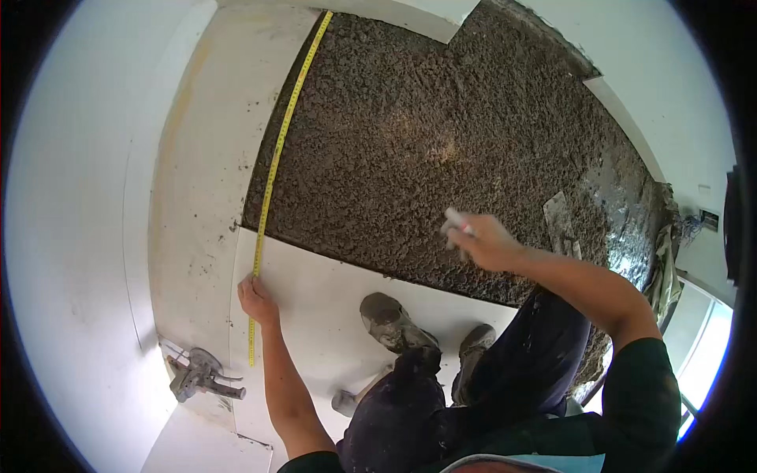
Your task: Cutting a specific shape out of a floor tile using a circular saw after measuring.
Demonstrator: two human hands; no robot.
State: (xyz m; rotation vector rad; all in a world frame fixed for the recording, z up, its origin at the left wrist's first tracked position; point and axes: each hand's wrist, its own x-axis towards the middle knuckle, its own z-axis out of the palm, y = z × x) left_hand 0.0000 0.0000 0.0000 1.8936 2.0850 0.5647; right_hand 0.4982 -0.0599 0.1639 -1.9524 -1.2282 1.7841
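A yellow tape [273, 175] runs from far to near along the left edge of a rough, dark mortar bed [386, 142] and onto the pale tile [315, 276] in front of me. The left hand [258, 299] is closed on it over the tile, with a short tail coming out on the near side. The right hand [487, 243], well apart and blurred, is wrapped round a pale stick [457, 221] above the mortar, well right of the tape.

I see only the left hand holding the tape; what fixes its far end, I cannot tell. If that grip slipped, the tape would probably shift and spoil a reading. A loosened stick could drop into the mortar, and a forward step could dent its edge, as the boots [384, 311] stand near it. Farther left, a dusty tool [201, 374] lies near the wall [87, 236].
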